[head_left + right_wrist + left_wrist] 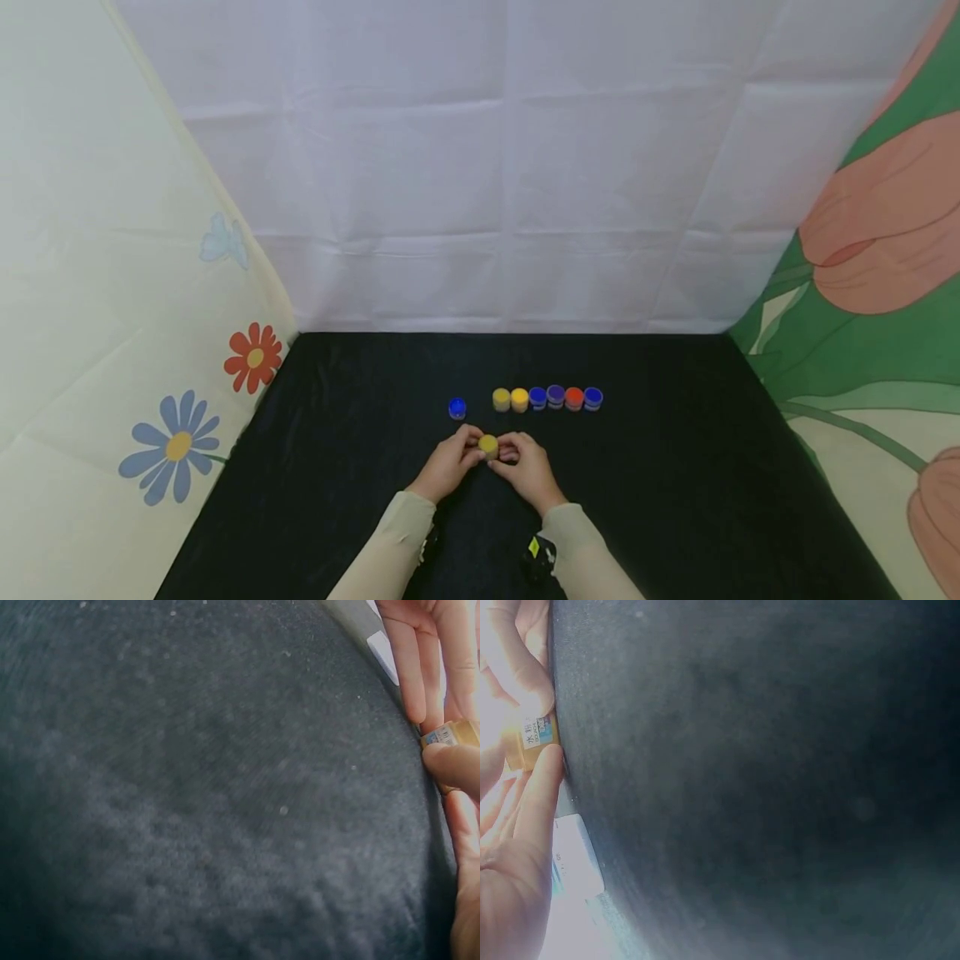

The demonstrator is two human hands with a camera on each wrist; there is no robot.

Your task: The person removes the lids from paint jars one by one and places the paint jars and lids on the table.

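Observation:
Between both hands, low over the black table, is a small paint jar (488, 447) with a dull yellow lid. Its label with printed characters shows on the jar's side (538, 733) in the left wrist view. My left hand (446, 463) pinches it from the left with thumb and fingers. From the right, my right hand (528, 468) holds it too, thumb low at its near side. Just beyond the hands, a blue paint jar (457, 408) stands by itself. In the right wrist view, fingertips cover part of the held jar (466, 733).
A row of several paint jars stands behind the hands: dull yellow (502, 400), bright yellow (520, 400), blue (537, 398), purple (556, 397), red (573, 398) and another blue. Black cloth (675, 500) covers the table. A white curtain (495, 208) hangs behind, with flowered sheets either side.

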